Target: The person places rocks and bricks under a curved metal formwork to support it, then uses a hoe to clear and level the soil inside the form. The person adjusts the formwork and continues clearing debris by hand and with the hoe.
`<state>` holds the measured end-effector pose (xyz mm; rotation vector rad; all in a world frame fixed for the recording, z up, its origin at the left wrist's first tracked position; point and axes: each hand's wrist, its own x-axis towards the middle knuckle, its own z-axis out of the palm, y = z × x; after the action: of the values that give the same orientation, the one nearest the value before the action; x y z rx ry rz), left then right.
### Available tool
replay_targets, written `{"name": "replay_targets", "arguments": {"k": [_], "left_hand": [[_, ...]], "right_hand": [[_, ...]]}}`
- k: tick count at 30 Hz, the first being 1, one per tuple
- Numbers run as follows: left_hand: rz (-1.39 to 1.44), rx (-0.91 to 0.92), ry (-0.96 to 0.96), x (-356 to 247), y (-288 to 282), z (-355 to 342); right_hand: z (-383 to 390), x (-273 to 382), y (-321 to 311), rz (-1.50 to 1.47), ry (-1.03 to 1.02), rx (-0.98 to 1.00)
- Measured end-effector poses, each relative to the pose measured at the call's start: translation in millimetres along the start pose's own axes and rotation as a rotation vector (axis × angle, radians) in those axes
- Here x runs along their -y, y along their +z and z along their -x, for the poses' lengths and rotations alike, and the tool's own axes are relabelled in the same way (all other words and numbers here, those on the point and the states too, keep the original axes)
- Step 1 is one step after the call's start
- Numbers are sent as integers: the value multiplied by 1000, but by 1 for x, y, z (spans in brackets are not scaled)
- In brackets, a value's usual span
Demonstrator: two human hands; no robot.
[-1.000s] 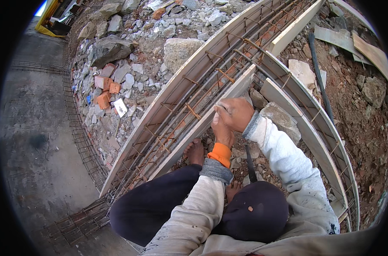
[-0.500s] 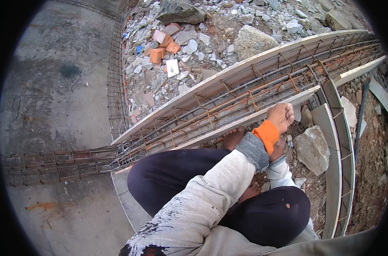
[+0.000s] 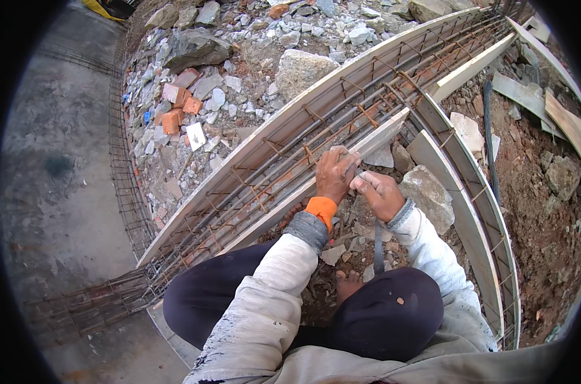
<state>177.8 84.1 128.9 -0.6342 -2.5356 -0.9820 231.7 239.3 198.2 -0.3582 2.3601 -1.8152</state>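
My left hand point(image 3: 335, 174), below an orange cuff point(image 3: 321, 212), is closed with curled fingers at the near wooden form board point(image 3: 383, 136). Whatever it grips is hidden. Close beside it, my right hand point(image 3: 378, 195) is closed, thumb and forefinger pinched towards the left hand's fingertips. I cannot make out what is in that pinch. A flat grey strip point(image 3: 378, 248) hangs below the right hand; whether the hand holds it is unclear. Rusty rebar with tied stirrups point(image 3: 307, 153) runs between the near board and the far form board point(image 3: 265, 137).
A second pair of boards point(image 3: 472, 192) curves down the right side. A large rock point(image 3: 428, 198) lies right of my hands. Beyond the far board are rubble, broken bricks point(image 3: 172, 121) and a boulder point(image 3: 301, 72). A concrete slab point(image 3: 60, 211) spreads at left.
My right hand has come up from behind the left forearm to beside the left hand. The left hand has turned and closed at the board. The view has shifted right.
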Motion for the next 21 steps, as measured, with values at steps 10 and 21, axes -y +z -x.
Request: {"name": "replay_targets", "arguments": {"k": [10,21], "left_hand": [[-166,248,182,3,-10,-15],[152,356,-102,3,-9,-27]], "right_hand": [[-12,-67,-40,439,68,-448],[48,-108,88,201,23,-401]]}}
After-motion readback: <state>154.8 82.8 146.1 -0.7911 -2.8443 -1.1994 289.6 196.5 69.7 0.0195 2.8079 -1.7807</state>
